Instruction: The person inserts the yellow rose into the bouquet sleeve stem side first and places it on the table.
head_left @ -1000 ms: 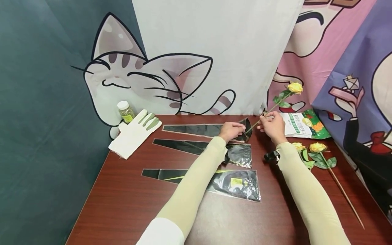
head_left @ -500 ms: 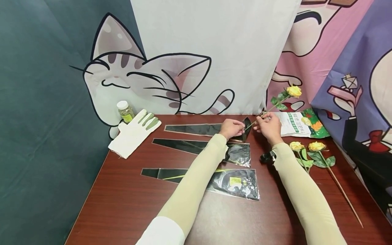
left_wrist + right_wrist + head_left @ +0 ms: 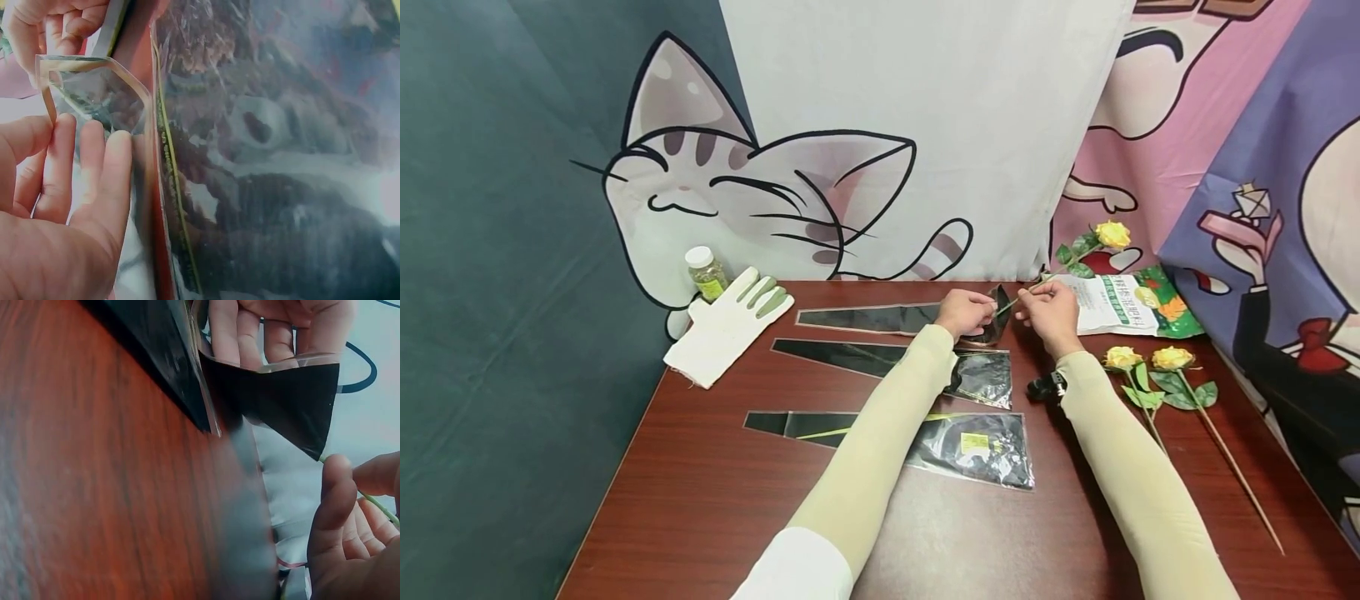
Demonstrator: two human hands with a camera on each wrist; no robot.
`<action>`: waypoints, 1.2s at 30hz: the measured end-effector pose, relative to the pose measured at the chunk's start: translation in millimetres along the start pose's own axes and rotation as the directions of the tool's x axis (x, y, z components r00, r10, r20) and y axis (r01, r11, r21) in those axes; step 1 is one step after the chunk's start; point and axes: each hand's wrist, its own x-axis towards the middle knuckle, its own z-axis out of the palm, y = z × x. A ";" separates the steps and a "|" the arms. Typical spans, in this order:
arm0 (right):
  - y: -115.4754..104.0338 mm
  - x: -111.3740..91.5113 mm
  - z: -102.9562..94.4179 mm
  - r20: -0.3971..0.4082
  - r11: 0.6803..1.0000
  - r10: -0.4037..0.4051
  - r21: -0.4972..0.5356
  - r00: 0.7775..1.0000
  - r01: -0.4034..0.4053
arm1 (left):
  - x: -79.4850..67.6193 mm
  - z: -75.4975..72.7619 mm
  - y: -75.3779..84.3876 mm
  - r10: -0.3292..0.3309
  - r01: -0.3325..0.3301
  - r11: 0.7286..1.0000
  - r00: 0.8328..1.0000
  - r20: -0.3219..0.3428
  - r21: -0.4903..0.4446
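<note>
In the head view my left hand [image 3: 964, 315] pinches the mouth edge of the farthest black flower sleeve [image 3: 872, 318], a tapered clear-and-black plastic bag. The left wrist view shows the thumb and a finger on its tan-bordered rim [image 3: 134, 86], which stands open. My right hand [image 3: 1051, 315] pinches the stem of a yellow rose [image 3: 1112, 234], whose bloom points up and right. In the right wrist view the stem [image 3: 377, 508] runs from my right fingers to the black flap [image 3: 294, 394] of the sleeve. The stem's lower end lies inside the sleeve mouth.
Two more sleeves [image 3: 981, 379] lie nearer on the brown table [image 3: 685, 500]. Two yellow roses [image 3: 1172, 358] lie at the right, below a white-and-green packet [image 3: 1120, 304]. A white glove [image 3: 722, 333] and a lidded jar [image 3: 706, 273] stand at the back left.
My right hand has moved left and slightly down, carrying the rose deeper toward the sleeve; its bloom sits lower. My left hand stays at the sleeve mouth.
</note>
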 end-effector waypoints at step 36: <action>-0.6 -7.7 8.7 -0.130 0.985 0.061 0.169 0.990 -0.038 | -1.4 0.1 1.0 0.103 -0.104 0.994 0.995 -0.003 -0.042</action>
